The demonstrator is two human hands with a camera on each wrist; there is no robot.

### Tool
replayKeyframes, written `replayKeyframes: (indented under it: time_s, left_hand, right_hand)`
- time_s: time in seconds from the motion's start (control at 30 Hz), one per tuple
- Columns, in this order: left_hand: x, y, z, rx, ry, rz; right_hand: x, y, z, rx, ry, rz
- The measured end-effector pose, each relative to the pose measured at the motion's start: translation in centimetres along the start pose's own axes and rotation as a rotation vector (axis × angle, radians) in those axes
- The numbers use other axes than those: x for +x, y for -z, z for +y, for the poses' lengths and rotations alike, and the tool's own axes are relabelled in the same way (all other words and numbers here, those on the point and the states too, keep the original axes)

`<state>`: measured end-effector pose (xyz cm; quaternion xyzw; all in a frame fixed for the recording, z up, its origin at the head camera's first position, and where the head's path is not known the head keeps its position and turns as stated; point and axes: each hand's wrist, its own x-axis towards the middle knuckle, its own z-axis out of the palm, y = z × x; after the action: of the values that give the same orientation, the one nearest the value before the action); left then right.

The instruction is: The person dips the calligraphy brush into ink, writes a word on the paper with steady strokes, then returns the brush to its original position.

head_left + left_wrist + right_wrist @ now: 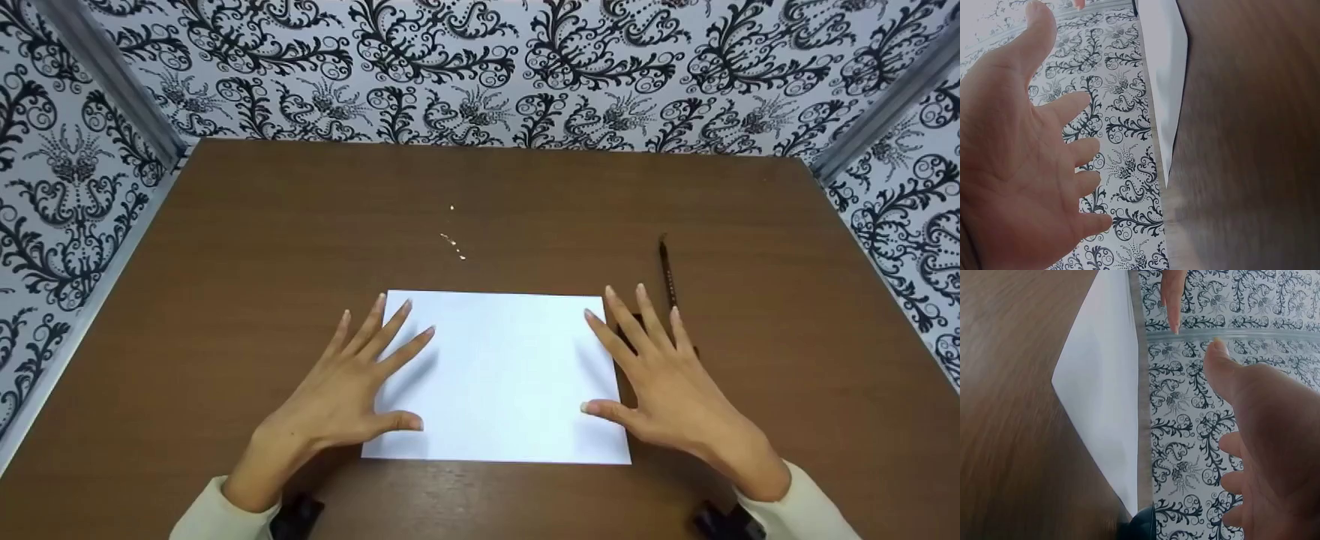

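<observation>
A blank white sheet of paper (495,375) lies flat on the brown table. Over its left edge hovers my left hand (337,394), fingers spread and straight, holding nothing. My right hand (664,390) is spread the same way above the right edge, also without anything in it. Both cast soft shadows on the sheet. In the left wrist view, the left palm (1016,152) stands apart from the paper (1165,73). The right wrist view likewise has a gap between the right hand (1275,439) and the sheet (1100,388).
A dark pencil (667,274) lies beyond the right hand. Close to it, a black object (628,330) is mostly hidden under that hand's fingers. Several tiny pale crumbs (452,241) are scattered behind the paper. Black-and-white patterned walls (480,75) border the table (300,217).
</observation>
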<state>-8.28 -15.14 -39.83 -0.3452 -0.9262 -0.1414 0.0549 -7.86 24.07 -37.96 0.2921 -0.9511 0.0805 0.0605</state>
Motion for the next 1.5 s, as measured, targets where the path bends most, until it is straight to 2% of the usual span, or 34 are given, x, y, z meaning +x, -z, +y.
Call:
replayKeyframes:
  time_s: [0.23,0.47,0.57,0.7,0.93,1.13,1.27,1.37,1.5]
  left_hand:
    - [-0.2,-0.3,0.2,-0.052,0.024,-0.06]
    - [-0.7,-0.1,0.4,-0.158,0.078,-0.206]
    - [-0.7,-0.1,0.4,-0.195,0.072,-0.252]
    - [-0.8,-0.2,0.3,-0.223,0.048,-0.279]
    - [-1.2,-0.2,0.2,-0.249,0.041,-0.3]
    - [-1.2,0.1,0.3,-0.252,0.029,-0.305]
    - [-1.1,0.1,0.4,-0.275,0.029,-0.303]
    - [-1.0,0.0,0.4,-0.271,0.021,-0.289]
    - [-1.0,0.0,0.4,-0.266,0.014,-0.281]
  right_hand:
    - [0.2,-0.3,-0.2,0.0,0.012,-0.005]
    - [0.4,-0.6,0.0,0.012,0.015,-0.02]
    - [0.3,-0.7,0.3,0.038,-0.004,-0.027]
    - [0.1,-0.3,1.1,0.114,-0.036,-0.004]
    - [-0.2,1.3,3.6,0.31,-0.157,0.066]
    - [-0.4,2.2,6.0,0.361,-0.256,0.154]
    - [-0.4,2.2,7.5,0.391,-0.358,0.188]
    - [-0.3,2.5,8.8,0.444,-0.471,0.166]
    - [0.1,2.8,10.2,0.677,-0.633,0.074]
